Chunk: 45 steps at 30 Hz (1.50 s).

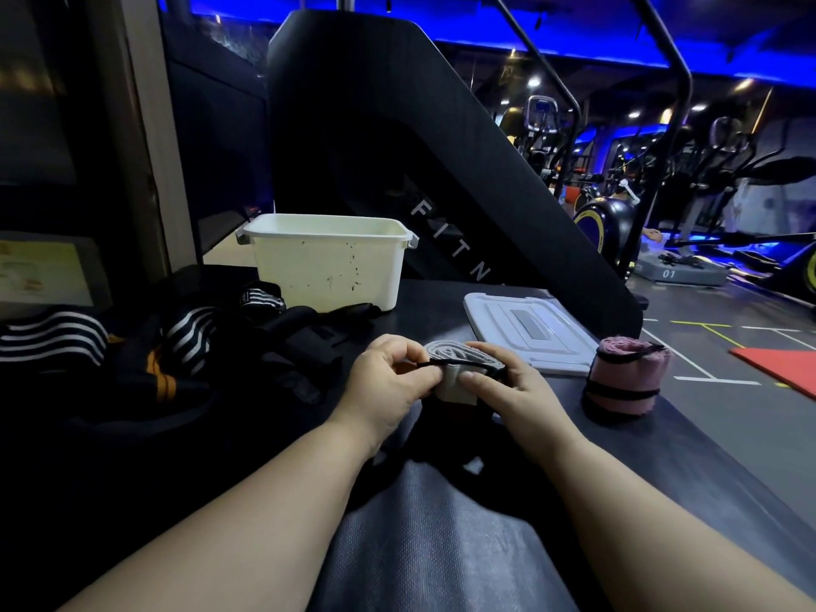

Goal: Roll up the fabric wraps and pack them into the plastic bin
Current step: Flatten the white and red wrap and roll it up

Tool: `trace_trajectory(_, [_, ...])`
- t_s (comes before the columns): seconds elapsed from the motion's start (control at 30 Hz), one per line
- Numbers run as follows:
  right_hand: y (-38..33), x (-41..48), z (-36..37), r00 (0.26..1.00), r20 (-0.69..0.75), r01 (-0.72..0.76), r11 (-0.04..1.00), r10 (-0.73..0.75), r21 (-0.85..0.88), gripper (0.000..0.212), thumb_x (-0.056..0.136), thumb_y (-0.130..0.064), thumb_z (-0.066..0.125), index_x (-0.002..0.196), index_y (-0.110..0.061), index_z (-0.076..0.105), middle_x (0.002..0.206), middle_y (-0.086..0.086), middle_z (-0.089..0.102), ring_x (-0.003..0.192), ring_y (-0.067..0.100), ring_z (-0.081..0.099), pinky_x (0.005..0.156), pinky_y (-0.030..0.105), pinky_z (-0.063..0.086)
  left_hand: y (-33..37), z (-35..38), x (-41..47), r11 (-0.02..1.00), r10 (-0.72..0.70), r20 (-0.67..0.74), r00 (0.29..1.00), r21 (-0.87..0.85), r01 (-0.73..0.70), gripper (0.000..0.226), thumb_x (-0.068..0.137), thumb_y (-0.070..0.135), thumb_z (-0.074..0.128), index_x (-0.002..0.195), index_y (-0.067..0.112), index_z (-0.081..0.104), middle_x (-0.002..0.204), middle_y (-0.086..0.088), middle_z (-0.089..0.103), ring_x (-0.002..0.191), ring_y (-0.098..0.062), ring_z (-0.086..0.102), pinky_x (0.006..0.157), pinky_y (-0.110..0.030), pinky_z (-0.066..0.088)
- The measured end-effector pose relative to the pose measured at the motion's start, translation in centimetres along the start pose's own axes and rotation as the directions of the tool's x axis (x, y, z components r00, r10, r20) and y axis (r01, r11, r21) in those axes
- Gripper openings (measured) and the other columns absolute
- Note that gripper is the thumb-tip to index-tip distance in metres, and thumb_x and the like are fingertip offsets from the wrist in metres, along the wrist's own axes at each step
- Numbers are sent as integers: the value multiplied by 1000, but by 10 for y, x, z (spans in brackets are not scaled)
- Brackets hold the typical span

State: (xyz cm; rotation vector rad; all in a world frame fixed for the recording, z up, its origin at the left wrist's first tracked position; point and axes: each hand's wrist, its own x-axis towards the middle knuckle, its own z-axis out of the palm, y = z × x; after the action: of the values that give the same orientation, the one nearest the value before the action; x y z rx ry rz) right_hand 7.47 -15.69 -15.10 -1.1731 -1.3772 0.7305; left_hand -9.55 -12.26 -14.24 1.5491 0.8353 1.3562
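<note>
A grey fabric wrap [459,355], rolled up, sits between both hands above the dark mat. My left hand [388,382] pinches a thin black cord that runs across the roll's top. My right hand [508,386] grips the roll from the right, thumb pressed on its front. A pink rolled wrap [625,377] bound with black bands stands upright to the right. The cream plastic bin [329,262] stands open at the back, its inside hidden from view.
The bin's white lid [530,333] lies flat right of the bin. A pile of black and striped wraps [185,342] covers the left of the surface. A tall black machine [419,148] rises behind. Gym floor and a red mat [781,368] lie beyond the right edge.
</note>
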Motion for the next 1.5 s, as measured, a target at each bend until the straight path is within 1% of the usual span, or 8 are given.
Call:
trace_trajectory(0.17, [0, 0, -1, 1000, -17, -2, 1000, 2, -5, 31, 81, -16, 76, 108, -29, 65, 108, -6, 72, 105, 9, 65, 94, 28, 48, 1, -6, -2, 1000, 8, 107, 994, 9, -9, 25, 58, 26, 88, 71, 25, 66, 94, 6, 55, 79, -9, 57, 77, -24, 52])
trace_trajectory(0.37, [-2, -4, 1, 1000, -25, 13, 999, -14, -40, 32, 84, -11, 73, 104, -35, 65, 104, -12, 72, 103, 3, 65, 94, 25, 48, -6, -1, 0, 987, 88, -42, 995, 142, -81, 28, 67, 10, 88, 66, 21, 62, 85, 5, 56, 75, -13, 57, 74, -30, 51])
trace_trajectory(0.53, [-4, -3, 4, 998, -56, 2, 1000, -4, -31, 30, 83, -13, 74, 103, -35, 65, 100, -12, 73, 89, 0, 64, 85, 25, 48, -5, 1, 1, 957, 197, -49, 979, 227, -182, 34, 68, 4, 86, 63, 24, 59, 81, 6, 54, 68, 3, 53, 66, -10, 43])
trace_trajectory(0.8, [-7, -5, -2, 999, 18, -30, 1000, 30, -5, 33, 81, -15, 76, 105, -35, 65, 105, -14, 72, 102, 3, 64, 92, 25, 47, -7, -7, 0, 968, 142, 95, 985, 193, -158, 34, 67, 1, 85, 65, 25, 62, 87, 8, 53, 71, 6, 52, 72, -11, 44])
trace_trajectory(1.07, [-8, -10, -15, 954, 272, -189, 954, 123, 233, 71, 69, -9, 70, 137, -24, 52, 127, 7, 66, 111, 21, 62, 96, 32, 49, -14, -14, 6, 958, 149, 23, 989, 242, -151, 35, 68, 6, 86, 71, 34, 64, 89, 6, 53, 75, -7, 51, 84, -30, 48])
trace_trajectory(1.27, [-9, -12, -16, 954, 267, -193, 959, 134, 207, 76, 72, -10, 77, 139, -31, 48, 115, 10, 71, 108, 21, 67, 89, 29, 52, -5, -15, 0, 977, 51, 92, 994, 200, -69, 34, 58, 30, 90, 82, 28, 66, 101, 9, 55, 74, 2, 51, 77, -13, 45])
trace_trajectory(1.37, [-12, -13, -14, 953, 274, -190, 961, 131, 200, 72, 72, -9, 78, 136, -30, 51, 101, 4, 74, 95, 15, 69, 79, 23, 52, -2, -11, -1, 977, 50, 36, 998, 208, -56, 31, 62, 18, 91, 76, 25, 64, 99, 4, 55, 75, -7, 51, 72, -10, 44])
trace_trajectory(1.5, [-14, -11, -14, 950, 289, -203, 942, 123, 267, 64, 75, -9, 69, 134, -25, 53, 117, 5, 71, 104, 20, 67, 85, 26, 54, -5, -10, 1, 953, 127, 22, 992, 274, -128, 35, 64, 11, 90, 70, 28, 60, 90, 6, 54, 69, -3, 51, 70, -10, 44])
